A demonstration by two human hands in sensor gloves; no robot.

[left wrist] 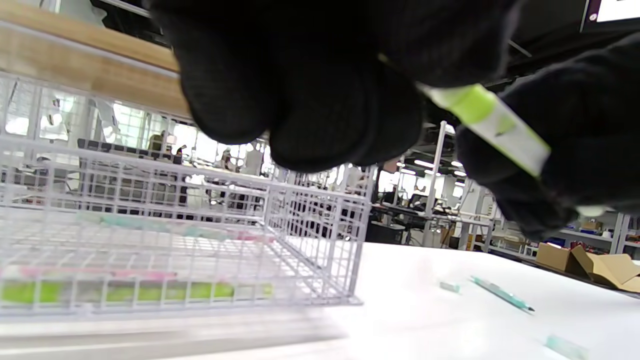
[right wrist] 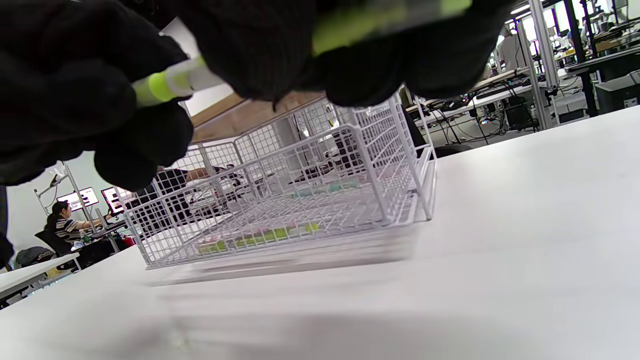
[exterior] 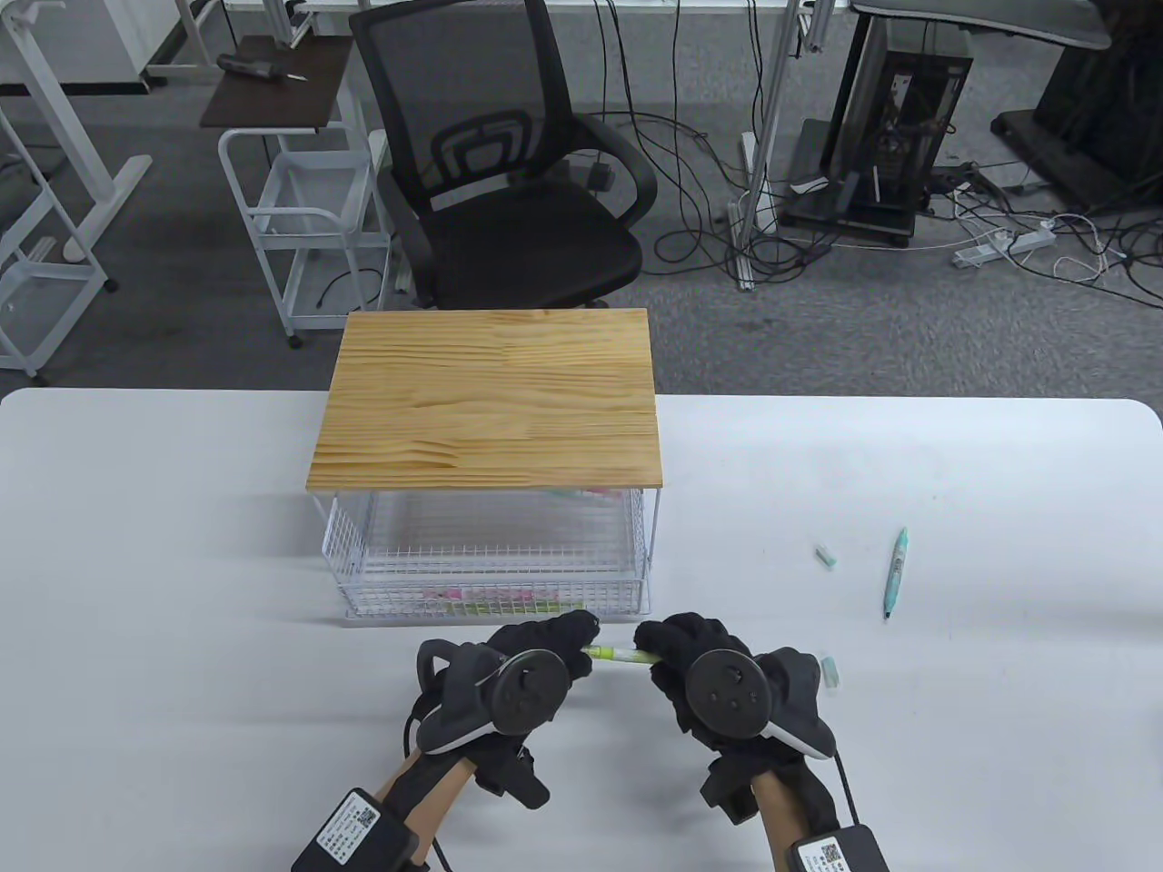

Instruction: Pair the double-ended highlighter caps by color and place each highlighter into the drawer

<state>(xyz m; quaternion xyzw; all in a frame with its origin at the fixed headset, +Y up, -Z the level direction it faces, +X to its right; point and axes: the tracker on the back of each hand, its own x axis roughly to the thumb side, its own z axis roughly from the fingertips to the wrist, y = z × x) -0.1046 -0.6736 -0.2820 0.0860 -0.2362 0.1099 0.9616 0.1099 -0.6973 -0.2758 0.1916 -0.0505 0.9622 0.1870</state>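
Note:
A yellow-green highlighter (exterior: 618,652) (left wrist: 487,125) (right wrist: 172,82) hangs above the table, in front of the drawer, gripped at both ends. My left hand (exterior: 554,647) curls round its left end and my right hand (exterior: 668,656) holds its right end. The white wire drawer (exterior: 491,568) (left wrist: 320,200) (right wrist: 370,165) stands pulled out under a wooden top (exterior: 491,400), with pink, green and teal highlighters lying in it. A teal highlighter (exterior: 895,570) (left wrist: 502,295) lies on the table to the right. One teal cap (exterior: 826,556) (left wrist: 449,286) lies to its left, another teal cap (exterior: 830,672) (left wrist: 562,345) beside my right hand.
A white table (exterior: 182,590) carries everything. Behind it stand a black office chair (exterior: 509,163), a white trolley (exterior: 300,209) and cables on the floor.

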